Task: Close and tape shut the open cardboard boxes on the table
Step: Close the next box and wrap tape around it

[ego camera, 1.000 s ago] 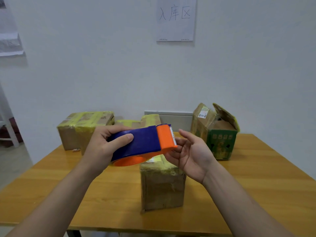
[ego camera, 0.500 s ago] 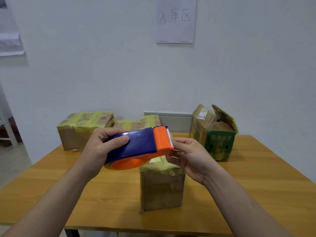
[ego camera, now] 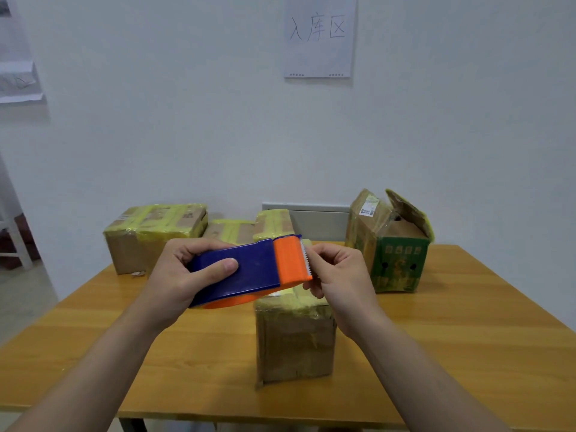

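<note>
White wall at 12 o'clock carries a paper sheet [ego camera: 319,35] handwritten "入库区". On the wooden table [ego camera: 467,353], an open box [ego camera: 396,254] with a green printed front stands at 2 o'clock, flaps up, with a white QR label on its side too small to read. Two taped boxes [ego camera: 156,232] sit at 10 and 11 o'clock. Above a centre box [ego camera: 294,338], the left hand [ego camera: 184,275] grips the blue-and-orange tape dispenser [ego camera: 249,269]. The right hand [ego camera: 339,275] pinches at its toothed end with curled fingers.
</note>
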A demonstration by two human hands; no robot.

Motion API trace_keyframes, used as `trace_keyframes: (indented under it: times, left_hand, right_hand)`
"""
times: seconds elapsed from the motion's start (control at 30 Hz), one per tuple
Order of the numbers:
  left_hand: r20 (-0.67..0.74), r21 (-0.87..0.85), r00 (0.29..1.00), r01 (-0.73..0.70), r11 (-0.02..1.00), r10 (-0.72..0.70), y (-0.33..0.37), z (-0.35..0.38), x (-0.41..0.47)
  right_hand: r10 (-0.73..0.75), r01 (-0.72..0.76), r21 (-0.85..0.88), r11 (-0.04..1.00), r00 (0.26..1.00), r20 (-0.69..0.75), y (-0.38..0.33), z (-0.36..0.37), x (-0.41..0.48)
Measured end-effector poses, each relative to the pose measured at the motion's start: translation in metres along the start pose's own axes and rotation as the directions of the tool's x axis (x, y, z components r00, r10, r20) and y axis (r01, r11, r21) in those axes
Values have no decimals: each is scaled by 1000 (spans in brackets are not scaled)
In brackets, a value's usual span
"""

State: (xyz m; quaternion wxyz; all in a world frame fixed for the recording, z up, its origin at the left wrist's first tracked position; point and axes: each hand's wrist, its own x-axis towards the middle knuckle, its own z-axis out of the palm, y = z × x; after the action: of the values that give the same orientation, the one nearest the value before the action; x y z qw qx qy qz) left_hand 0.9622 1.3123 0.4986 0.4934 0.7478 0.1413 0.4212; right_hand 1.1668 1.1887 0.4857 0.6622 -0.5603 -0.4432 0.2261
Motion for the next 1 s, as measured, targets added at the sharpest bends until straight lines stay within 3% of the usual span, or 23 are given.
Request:
trace_keyframes:
  times: [0.17, 0.37, 0.63, 0.87, 1.0]
  left_hand:
    - [-9, -18, 1000, 14, 1000, -14, -4, 0, -2]
    - [16, -76, 1000, 18, 997, -17, -11, -2, -3]
    - [58, -283, 997, 69, 957, -55, -22, -5, -6]
    - [156, -246, 987, 81, 966, -43, -31, -12, -4]
    - [146, -243, 989, 39, 969, -3, -28, -5, -3]
  right_hand:
    - [-136, 133, -88, 987, 991, -22, 5, 4, -1]
    - [-138, 138, -46, 989, 990, 1, 3, 4, 0]
    - [-116, 90, 145, 985, 975, 187, -2, -1, -3]
    - [-76, 41, 170, 985, 975, 207, -2, 2, -5]
    - [26, -88, 239, 967, 967, 254, -7, 10, -6]
